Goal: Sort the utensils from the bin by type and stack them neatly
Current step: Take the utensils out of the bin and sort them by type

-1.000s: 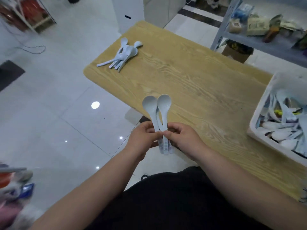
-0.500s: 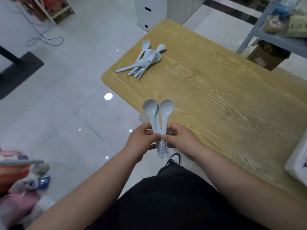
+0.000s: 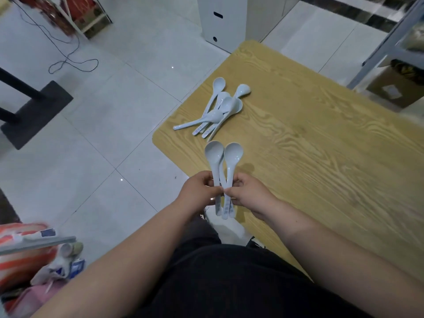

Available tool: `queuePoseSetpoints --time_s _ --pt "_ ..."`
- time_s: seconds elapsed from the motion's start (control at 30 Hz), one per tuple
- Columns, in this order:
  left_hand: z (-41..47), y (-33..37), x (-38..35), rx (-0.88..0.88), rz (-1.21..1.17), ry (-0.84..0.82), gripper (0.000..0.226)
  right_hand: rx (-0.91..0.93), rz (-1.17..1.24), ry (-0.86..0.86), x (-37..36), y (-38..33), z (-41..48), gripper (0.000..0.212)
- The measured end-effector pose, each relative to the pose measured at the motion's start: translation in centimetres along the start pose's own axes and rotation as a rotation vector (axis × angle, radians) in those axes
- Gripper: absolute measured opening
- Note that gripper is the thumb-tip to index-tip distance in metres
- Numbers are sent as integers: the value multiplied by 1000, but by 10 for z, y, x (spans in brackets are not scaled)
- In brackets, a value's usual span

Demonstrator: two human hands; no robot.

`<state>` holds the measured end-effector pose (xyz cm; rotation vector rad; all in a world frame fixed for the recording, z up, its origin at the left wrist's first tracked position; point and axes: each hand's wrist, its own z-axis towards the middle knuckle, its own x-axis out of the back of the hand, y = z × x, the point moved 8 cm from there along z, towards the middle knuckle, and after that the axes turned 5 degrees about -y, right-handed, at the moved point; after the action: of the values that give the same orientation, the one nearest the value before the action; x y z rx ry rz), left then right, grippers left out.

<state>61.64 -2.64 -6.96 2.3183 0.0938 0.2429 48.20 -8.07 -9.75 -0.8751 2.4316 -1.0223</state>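
Both hands hold a small bunch of pale blue plastic spoons (image 3: 223, 157) upright over the near left corner of the wooden table (image 3: 321, 157). My left hand (image 3: 198, 191) pinches the handles from the left and my right hand (image 3: 249, 193) pinches them from the right. Two bowls show side by side above my fingers, and three handle ends stick out below. A loose pile of several matching spoons (image 3: 218, 109) lies on the table's far left corner, just beyond the held bunch. The bin is out of view.
A white cabinet (image 3: 220, 21) stands beyond the table's far end. A metal shelf frame (image 3: 385, 44) and a cardboard box (image 3: 394, 88) are at the right. Bags and clutter (image 3: 29, 253) sit on the tiled floor at lower left, and a black stand base (image 3: 34, 113) lies farther left.
The view has swung left, so the bin has left the frame. My hands with the spoon bunch have come closer to the spoon pile. The grip is unchanged.
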Motion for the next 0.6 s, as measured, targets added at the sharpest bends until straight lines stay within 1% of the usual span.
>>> queuePoseSetpoints --time_s 0.17,0.23,0.33,0.43,0.53,0.6 --pt "66 24 35 -8 141 -77 23 -69 43 123 0 -25 55 22" --pt "99 39 56 -38 244 -93 20 -108 64 207 6 -33 79 23" --pt "149 68 95 -106 407 -62 16 -170 117 387 20 -43 103 14" --pt "197 96 129 -138 497 -24 14 -200 217 517 32 -47 123 10" --pt "235 112 147 -154 595 11 17 -269 232 652 38 -46 135 10" --pt "255 114 149 -162 653 2 19 -291 280 719 38 -46 140 9"
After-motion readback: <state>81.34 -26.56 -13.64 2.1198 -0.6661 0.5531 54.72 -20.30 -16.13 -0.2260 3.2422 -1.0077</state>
